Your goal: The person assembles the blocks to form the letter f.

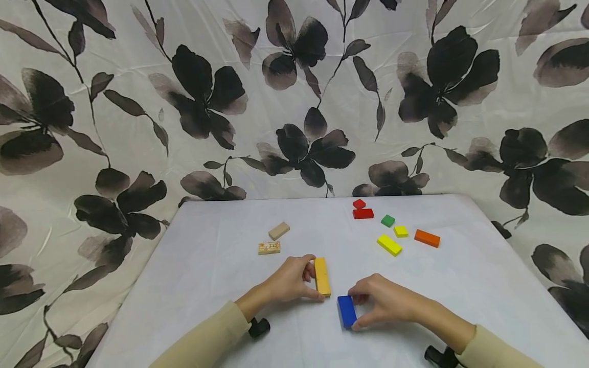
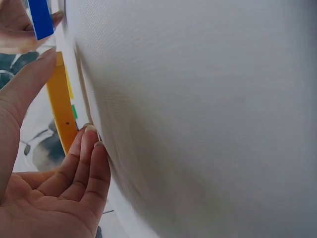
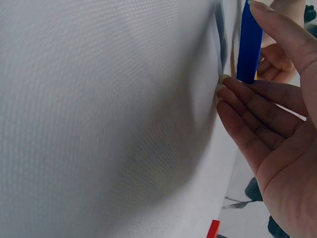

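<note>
Near the middle of the table, my left hand (image 1: 294, 278) pinches a yellow-orange block (image 1: 322, 277) end to end between thumb and fingers. The same block (image 2: 62, 106) stands out in the left wrist view, fingertips at its lower end. To the right and a little closer, my right hand (image 1: 384, 299) holds a blue block (image 1: 347, 312) by its two ends. In the right wrist view the thumb lies at the top of the blue block (image 3: 249, 47) and the fingers at its bottom. A small gap separates the two blocks.
Beyond my left hand lie a plain wooden block (image 1: 278, 230) and a patterned wooden block (image 1: 269, 248). At the back right are a red block (image 1: 363, 213), a red piece (image 1: 359, 203), a green block (image 1: 388, 221), yellow blocks (image 1: 389, 245) and an orange block (image 1: 427, 238). Flowered cloth hangs behind the white table (image 1: 207, 301).
</note>
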Motion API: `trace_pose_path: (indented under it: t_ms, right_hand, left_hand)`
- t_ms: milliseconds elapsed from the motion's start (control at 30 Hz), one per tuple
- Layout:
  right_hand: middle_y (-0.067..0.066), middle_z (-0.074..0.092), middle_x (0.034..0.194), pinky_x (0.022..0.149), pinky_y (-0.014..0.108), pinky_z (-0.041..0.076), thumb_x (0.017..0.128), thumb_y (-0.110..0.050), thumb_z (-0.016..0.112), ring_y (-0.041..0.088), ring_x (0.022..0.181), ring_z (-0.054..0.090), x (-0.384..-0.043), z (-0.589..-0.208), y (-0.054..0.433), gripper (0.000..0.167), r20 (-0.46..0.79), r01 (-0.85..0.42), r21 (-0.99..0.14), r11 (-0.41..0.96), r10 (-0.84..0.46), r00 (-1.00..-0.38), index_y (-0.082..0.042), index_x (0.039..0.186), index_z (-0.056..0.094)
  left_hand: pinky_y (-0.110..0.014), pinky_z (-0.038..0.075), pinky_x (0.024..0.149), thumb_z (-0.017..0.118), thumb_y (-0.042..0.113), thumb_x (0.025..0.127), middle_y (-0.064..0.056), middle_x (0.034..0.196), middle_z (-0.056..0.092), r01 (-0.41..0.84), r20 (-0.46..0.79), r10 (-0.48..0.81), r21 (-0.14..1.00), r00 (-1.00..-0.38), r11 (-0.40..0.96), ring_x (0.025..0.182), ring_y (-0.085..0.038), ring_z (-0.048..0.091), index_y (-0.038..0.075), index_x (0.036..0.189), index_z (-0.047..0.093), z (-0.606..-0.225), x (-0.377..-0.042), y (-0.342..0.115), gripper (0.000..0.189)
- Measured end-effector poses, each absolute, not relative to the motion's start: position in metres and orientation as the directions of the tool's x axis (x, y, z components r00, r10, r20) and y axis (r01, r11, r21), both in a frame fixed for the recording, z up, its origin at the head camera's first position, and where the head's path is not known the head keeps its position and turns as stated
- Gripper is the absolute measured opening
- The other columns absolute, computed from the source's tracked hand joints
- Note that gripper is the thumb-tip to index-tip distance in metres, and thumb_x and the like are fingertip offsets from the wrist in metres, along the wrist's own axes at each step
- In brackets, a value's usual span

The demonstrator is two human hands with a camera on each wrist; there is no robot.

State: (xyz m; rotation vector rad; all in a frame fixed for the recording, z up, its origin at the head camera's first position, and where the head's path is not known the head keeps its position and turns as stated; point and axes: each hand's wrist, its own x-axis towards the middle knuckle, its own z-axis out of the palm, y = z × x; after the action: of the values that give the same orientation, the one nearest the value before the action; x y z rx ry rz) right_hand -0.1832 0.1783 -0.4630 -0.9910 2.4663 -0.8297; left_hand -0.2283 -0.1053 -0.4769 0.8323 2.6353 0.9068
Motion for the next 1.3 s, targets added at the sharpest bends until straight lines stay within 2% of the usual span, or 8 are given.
trace_pose_path:
  t_ms: [467,867,1067,1300]
  right_hand:
    - [-0.019,0.069,0.099,0.081,0.022,0.055,0.078,-0.050,0.087,0.001,0.087,0.061,-0.185,-0.466,0.166,0.061,-0.101,-0.506,-0.660,0.555,-0.733,-0.672,-0.009,0.121,0.073]
    - [-0.018,0.068,0.095,0.078,0.022,0.054,0.078,-0.050,0.087,0.001,0.084,0.059,-0.186,-0.463,0.164,0.058,-0.090,-0.533,-0.621,0.574,-0.729,-0.679,-0.012,0.119,0.074]
    - [-0.017,0.067,0.095,0.079,0.022,0.054,0.079,-0.050,0.087,0.002,0.085,0.059,-0.186,-0.463,0.161,0.057,-0.105,-0.514,-0.630,0.582,-0.720,-0.687,-0.011,0.119,0.073]
    - [-0.015,0.064,0.088,0.076,0.021,0.051,0.079,-0.049,0.087,0.004,0.082,0.058,-0.188,-0.466,0.160,0.056,-0.117,-0.510,-0.620,0.596,-0.713,-0.691,-0.012,0.118,0.072]
  left_hand:
    - [-0.018,0.048,0.071,0.096,0.037,0.071,0.006,0.090,0.065,0.426,-0.053,0.604,0.659,-0.796,0.619,0.076,-0.004,0.054,0.004,0.136,0.055,-0.481,-0.230,-0.096,0.084]
    - [-0.017,0.041,0.060,0.098,0.035,0.068,0.004,0.079,0.061,0.437,-0.069,0.611,0.637,-0.788,0.635,0.065,-0.002,0.048,0.007,0.113,0.059,-0.480,-0.235,-0.086,0.065]
    - [-0.018,0.035,0.057,0.098,0.033,0.068,0.003,0.075,0.059,0.419,-0.104,0.597,0.618,-0.795,0.665,0.062,-0.003,0.044,0.006,0.112,0.058,-0.478,-0.234,-0.083,0.065]
    - [-0.018,0.038,0.057,0.097,0.031,0.070,0.005,0.079,0.059,0.399,-0.119,0.593,0.632,-0.797,0.664,0.063,-0.004,0.047,0.006,0.118,0.057,-0.478,-0.234,-0.083,0.067]
